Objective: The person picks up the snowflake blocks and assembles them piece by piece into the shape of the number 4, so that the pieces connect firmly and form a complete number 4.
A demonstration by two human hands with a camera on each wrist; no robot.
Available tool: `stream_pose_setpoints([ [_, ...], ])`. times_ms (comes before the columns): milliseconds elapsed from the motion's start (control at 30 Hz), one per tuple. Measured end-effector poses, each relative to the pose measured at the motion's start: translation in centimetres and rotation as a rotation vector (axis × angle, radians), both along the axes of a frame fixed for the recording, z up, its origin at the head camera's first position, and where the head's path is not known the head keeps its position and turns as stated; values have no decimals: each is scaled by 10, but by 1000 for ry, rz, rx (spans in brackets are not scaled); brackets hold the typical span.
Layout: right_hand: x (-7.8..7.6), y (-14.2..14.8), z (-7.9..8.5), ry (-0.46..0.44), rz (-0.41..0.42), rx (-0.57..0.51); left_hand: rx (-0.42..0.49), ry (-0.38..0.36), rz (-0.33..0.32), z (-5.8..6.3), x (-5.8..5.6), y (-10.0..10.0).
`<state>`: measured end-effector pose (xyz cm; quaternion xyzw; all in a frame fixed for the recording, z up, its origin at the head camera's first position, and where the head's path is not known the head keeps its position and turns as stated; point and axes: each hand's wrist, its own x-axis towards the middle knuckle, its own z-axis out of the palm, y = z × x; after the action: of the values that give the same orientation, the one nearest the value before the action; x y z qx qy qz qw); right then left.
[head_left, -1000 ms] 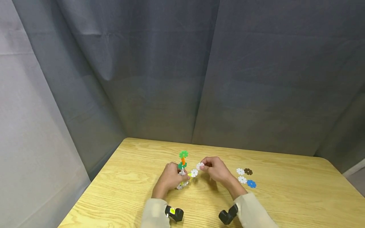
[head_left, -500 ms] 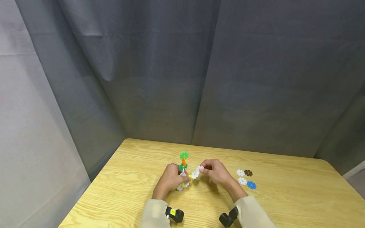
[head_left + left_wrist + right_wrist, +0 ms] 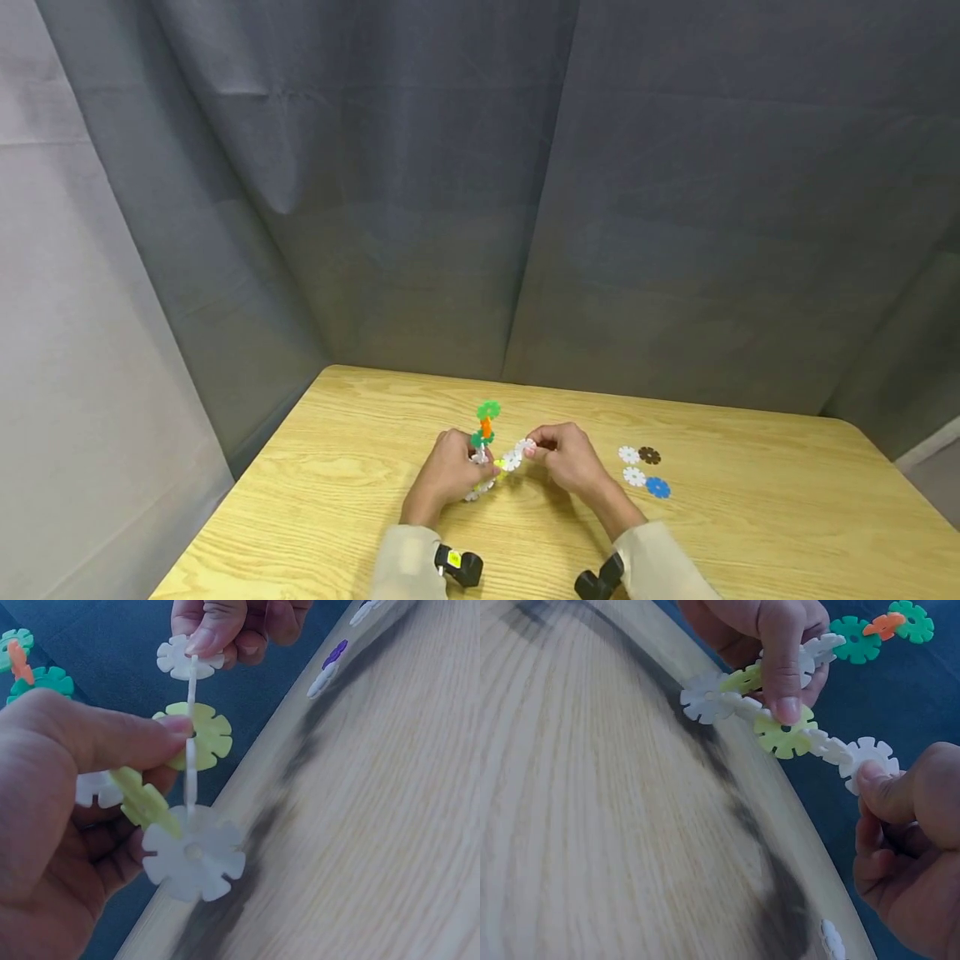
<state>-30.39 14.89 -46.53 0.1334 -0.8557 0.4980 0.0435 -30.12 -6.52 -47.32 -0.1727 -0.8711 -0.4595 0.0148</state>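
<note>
A bent chain of slotted, flower-shaped plastic discs hangs between the two hands. My left hand (image 3: 448,468) pinches its yellow disc (image 3: 772,741) between thumb and fingers. At one end my right hand (image 3: 573,458) pinches a white disc (image 3: 174,660), which meets the slots of an edge-on white disc (image 3: 829,747). Another white disc (image 3: 195,862) forms the chain's lower bend, with a second yellow disc (image 3: 142,799) beside it. Beyond the left hand the other arm ends in a dark green disc (image 3: 855,641), an orange disc (image 3: 486,427) and a bright green disc (image 3: 488,409). Fingers hide some discs.
On the wooden table (image 3: 750,500), right of the right hand, lie two loose white discs (image 3: 628,455), a brown disc (image 3: 649,455) and a blue disc (image 3: 658,487). Grey curtains (image 3: 420,208) hang behind the table.
The right hand's white disc has moved slightly down and closer to the neighbouring white disc. The green-and-orange end leans a little further right. Both hands keep their hold.
</note>
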Motion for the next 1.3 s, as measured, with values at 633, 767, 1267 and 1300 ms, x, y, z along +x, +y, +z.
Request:
stream_pose_setpoints([
  [633,1,-10,0,71,-33,18,26,17,40,0,-3,-3],
  [767,0,-5,4,77,-19,34,46,-6,10,-1,-5,-1],
  [1267,-1,4,4,27,60,-9,128,7,-47,6,-6,0],
  [1300,-1,4,4,24,65,-7,135,11,-51,7,-6,0],
])
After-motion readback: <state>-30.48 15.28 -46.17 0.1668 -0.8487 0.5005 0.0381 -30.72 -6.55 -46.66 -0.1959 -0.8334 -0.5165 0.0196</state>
